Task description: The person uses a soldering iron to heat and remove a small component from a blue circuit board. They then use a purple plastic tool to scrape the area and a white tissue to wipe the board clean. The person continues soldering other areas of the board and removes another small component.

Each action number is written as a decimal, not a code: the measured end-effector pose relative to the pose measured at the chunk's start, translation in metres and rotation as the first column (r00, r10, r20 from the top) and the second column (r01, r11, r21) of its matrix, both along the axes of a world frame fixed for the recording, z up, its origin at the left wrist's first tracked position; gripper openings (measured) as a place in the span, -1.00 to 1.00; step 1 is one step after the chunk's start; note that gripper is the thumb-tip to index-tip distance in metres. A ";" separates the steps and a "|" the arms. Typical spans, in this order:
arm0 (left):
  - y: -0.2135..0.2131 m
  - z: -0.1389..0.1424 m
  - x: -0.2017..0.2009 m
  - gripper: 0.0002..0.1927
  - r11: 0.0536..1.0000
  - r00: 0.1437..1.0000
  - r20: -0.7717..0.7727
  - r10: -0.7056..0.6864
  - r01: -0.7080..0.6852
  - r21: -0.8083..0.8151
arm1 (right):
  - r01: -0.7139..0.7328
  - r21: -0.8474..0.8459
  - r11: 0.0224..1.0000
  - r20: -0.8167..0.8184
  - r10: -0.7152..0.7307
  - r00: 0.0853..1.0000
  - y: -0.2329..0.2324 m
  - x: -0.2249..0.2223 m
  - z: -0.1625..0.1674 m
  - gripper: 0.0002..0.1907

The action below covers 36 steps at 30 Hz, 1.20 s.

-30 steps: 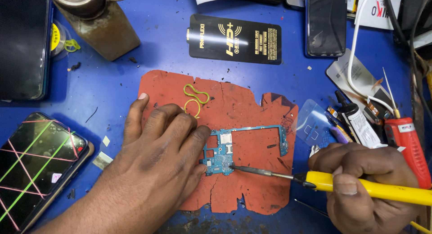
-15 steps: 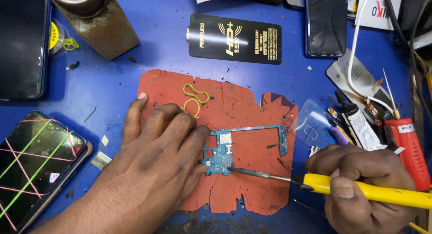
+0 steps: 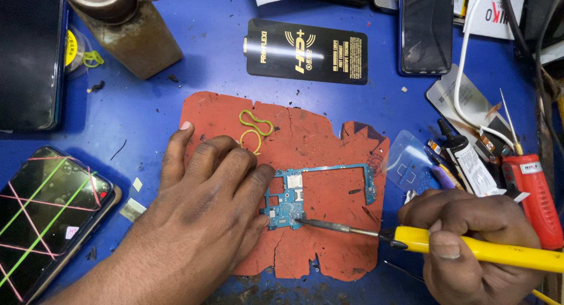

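The left hand (image 3: 202, 214) lies flat, pinning the board (image 3: 294, 199) on the red mat (image 3: 317, 140) at table centre, while the right hand (image 3: 470, 246) at 4 o'clock grips the iron (image 3: 470, 249), tip on the board's lower edge: soldering looks midway.

Phone repair workshop: circuit board (image 3: 294, 202), soldering iron (image 3: 470, 249).

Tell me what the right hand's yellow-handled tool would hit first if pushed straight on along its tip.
The right hand points the tool leftward; its tip already rests on the blue circuit board. Straight beyond that, it would likely meet the left hand's fingertips pressing the board's edge.
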<state>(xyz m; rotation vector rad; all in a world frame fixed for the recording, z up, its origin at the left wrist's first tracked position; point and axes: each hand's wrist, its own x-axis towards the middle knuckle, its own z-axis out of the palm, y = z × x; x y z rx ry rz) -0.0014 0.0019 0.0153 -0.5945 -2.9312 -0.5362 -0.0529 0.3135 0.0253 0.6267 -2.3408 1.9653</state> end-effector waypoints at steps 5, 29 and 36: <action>0.000 0.000 0.000 -0.40 1.000 1.000 -0.003 -0.009 0.009 0.012 | -0.026 0.031 0.999 0.005 0.025 1.000 -0.010 -0.005 0.012 -0.82; 0.000 0.001 0.000 -0.40 1.000 1.000 -0.007 -0.013 0.013 0.007 | -0.025 0.001 1.000 0.002 0.025 1.000 -0.001 0.001 0.005 -0.88; 0.000 0.001 0.000 -0.40 1.000 1.000 -0.003 -0.003 0.003 0.002 | 0.037 -0.017 0.999 0.031 -0.036 0.999 0.000 0.003 0.003 -0.88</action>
